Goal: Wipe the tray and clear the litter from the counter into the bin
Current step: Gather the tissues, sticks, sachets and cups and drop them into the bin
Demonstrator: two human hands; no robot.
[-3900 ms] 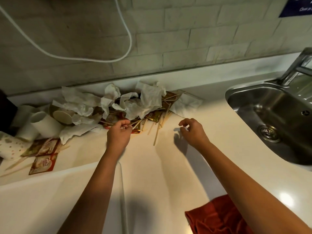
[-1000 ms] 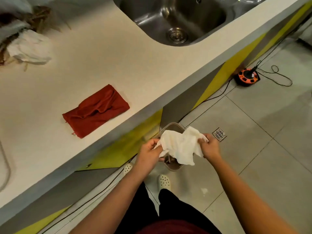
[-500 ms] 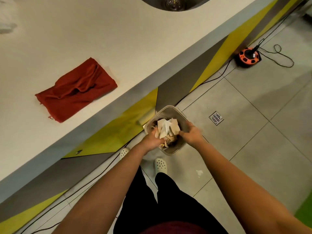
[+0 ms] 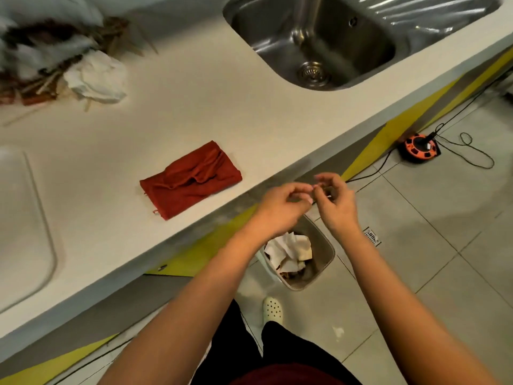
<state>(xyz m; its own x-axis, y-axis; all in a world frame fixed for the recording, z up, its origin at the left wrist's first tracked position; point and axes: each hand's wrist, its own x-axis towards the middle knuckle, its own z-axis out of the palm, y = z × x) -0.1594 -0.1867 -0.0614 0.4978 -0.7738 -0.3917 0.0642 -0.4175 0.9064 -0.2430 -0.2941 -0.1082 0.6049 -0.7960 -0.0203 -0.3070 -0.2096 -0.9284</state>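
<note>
A small grey bin (image 4: 324, 269) stands on the floor by the counter front, with crumpled white napkins and wrappers (image 4: 288, 250) inside. My left hand (image 4: 280, 208) and my right hand (image 4: 337, 202) hover above it, fingertips meeting, loosely curled, and nothing shows in either. On the counter's far left lies a blurred pile of litter (image 4: 91, 76): white napkins, wooden sticks, brown wrappers. The pale tray (image 4: 41, 218) sits at the left edge. A folded red cloth (image 4: 191, 179) rests near the counter's front edge.
A steel sink (image 4: 319, 43) is set into the counter at the back right. On the tiled floor are an orange cable reel (image 4: 419, 147) with trailing cords, a floor drain (image 4: 372, 236) and my white shoe (image 4: 273, 309) beside the bin.
The napkin bundle went from both hands into the bin. Both hands have since risen out of the bin and come together, and the view has swung back up toward the counter.
</note>
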